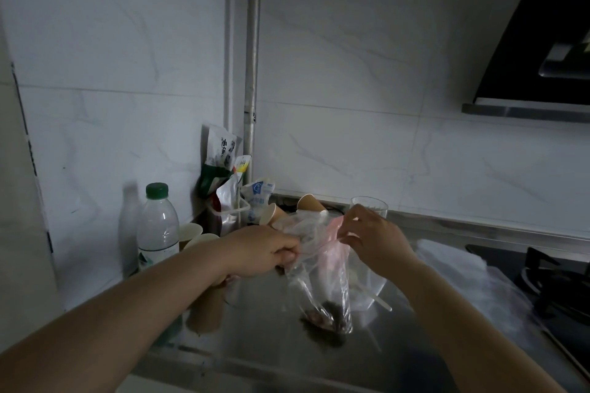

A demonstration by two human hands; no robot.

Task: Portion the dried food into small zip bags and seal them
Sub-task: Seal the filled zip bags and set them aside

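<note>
A clear zip bag (325, 284) with a pink strip along its top hangs over the steel counter (265, 335). Dark dried food (329, 317) sits at the bag's bottom, which touches the counter. My left hand (265, 252) grips the bag's top left edge along with some crumpled clear plastic. My right hand (373, 239) pinches the pink top edge on the right side. The bag's mouth is stretched between both hands.
A water bottle (158, 226) with a green cap stands at the left. Paper cups (194, 233), food packets (220, 163) and a clear glass (370, 206) crowd the back corner. A white plastic spoon (380, 297) lies behind the bag. A gas stove (555, 284) and clear plastic sheets (463, 268) are on the right.
</note>
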